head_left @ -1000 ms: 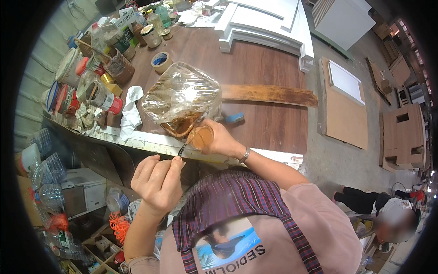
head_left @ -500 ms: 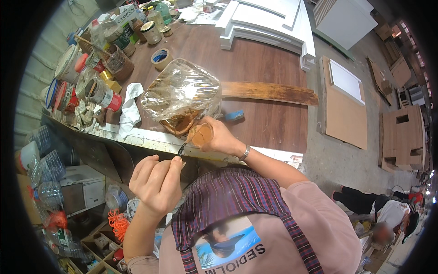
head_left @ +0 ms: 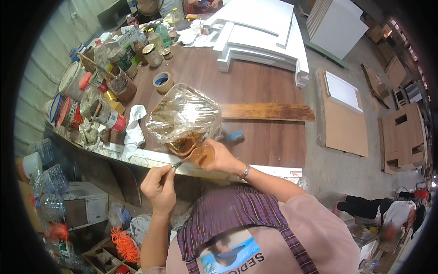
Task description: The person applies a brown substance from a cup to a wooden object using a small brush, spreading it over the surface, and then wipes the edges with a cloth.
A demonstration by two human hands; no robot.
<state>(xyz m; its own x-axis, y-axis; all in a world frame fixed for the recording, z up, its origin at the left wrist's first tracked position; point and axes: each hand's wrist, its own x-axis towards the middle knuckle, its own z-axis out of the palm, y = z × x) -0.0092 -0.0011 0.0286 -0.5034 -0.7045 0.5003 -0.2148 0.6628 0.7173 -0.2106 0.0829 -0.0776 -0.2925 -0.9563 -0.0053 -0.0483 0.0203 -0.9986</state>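
My right hand is wrapped round a clear plastic cup holding brown liquid, tilted at the near edge of the table. Between thumb and fingers, my left hand pinches a thin dark-handled tool, whose far end reaches the cup's left side; its tip is hard to make out. Just beyond the cup lies a container wrapped in clear plastic, with brown-stained folds at its near corner. A small blue piece lies to the right of it, below a brown-stained wooden strip.
Jars, bottles and paint tubs crowd the table's left side, near a tape roll and crumpled white paper. White panels are stacked at the far end. Other people are at the far end and lower right. Orange cord lies lower left.
The view has tipped, so the table sits lower in the picture. My left hand has come closer to the cup, and the tool now lies flatter. The right hand still holds the cup.
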